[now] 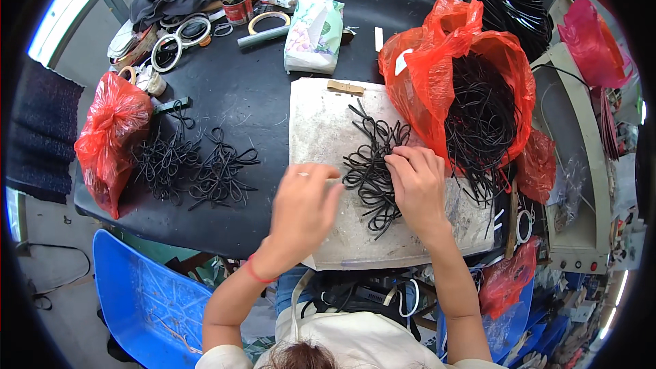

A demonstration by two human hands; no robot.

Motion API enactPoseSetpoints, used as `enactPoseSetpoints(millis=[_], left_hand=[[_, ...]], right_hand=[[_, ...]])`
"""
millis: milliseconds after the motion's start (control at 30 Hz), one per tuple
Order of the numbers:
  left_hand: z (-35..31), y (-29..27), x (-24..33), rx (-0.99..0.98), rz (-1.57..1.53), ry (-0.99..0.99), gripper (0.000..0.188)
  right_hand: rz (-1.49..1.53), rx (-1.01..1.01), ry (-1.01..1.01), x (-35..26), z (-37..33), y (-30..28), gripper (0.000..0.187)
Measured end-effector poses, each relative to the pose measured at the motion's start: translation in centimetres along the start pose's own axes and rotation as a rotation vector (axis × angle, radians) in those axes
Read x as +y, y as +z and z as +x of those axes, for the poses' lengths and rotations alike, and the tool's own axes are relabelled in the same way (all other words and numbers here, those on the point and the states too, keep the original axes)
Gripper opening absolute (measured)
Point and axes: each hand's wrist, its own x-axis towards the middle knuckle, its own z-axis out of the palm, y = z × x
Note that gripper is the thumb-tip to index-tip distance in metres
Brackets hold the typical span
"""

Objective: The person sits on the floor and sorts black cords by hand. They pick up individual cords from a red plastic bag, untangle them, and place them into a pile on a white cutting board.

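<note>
two hands, one tangle: the black cord bundle (372,172) is laid on the pale board (318,119), long axis running roughly far to near. its right side is touched by the right hand (418,181), so that one's nearer; whether a strand is pinched can't be told. the left hand (305,205) is held just left of it, blurry but seemingly empty, thumb and fingers parted. the far right is pretty much blocked by the red bag (427,61); bare board is seen toward the near edge.
</note>
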Motion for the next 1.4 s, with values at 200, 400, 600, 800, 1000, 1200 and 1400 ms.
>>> enactPoseSetpoints(millis=[200, 400, 600, 800, 1000, 1200, 1400], left_hand=[[0.5, 1.0, 0.1, -0.144, -0.071, -0.108, 0.016], [-1.0, -1.3, -0.5, 0.02, -0.213, -0.265, 0.011], [-1.1, -2.2, -2.3, -0.027, -0.859, -0.683, 0.018], [-1.7, -2.7, -2.4, 0.118, -0.694, -0.523, 0.014], [-1.4, -8.5, -5.7, 0.464, 0.442, -0.194, 0.012], [-1.4, 0.1, 0.8, -0.123, -0.056, 0.134, 0.024], [-1.8, 2.4, 1.6, -0.162, -0.01, 0.201, 0.028]], right_hand=[[-0.022, 0.029, -0.08, -0.2, -0.2, -0.1, 0.021], [0.231, 0.181, -0.013, -1.3, -0.2, -0.9, 0.021], [0.149, 0.066, -0.311, -3.9, 0.3, 0.3, 0.022], [0.195, 0.06, -0.259, -4.6, 0.6, 0.1, 0.022], [0.255, -0.037, 0.061, -1.3, -2.9, -3.6, 0.022], [0.122, -0.079, 0.082, -2.8, -4.1, -2.9, 0.022], [0.206, -0.046, 0.112, -1.9, -4.8, -2.2, 0.023]])
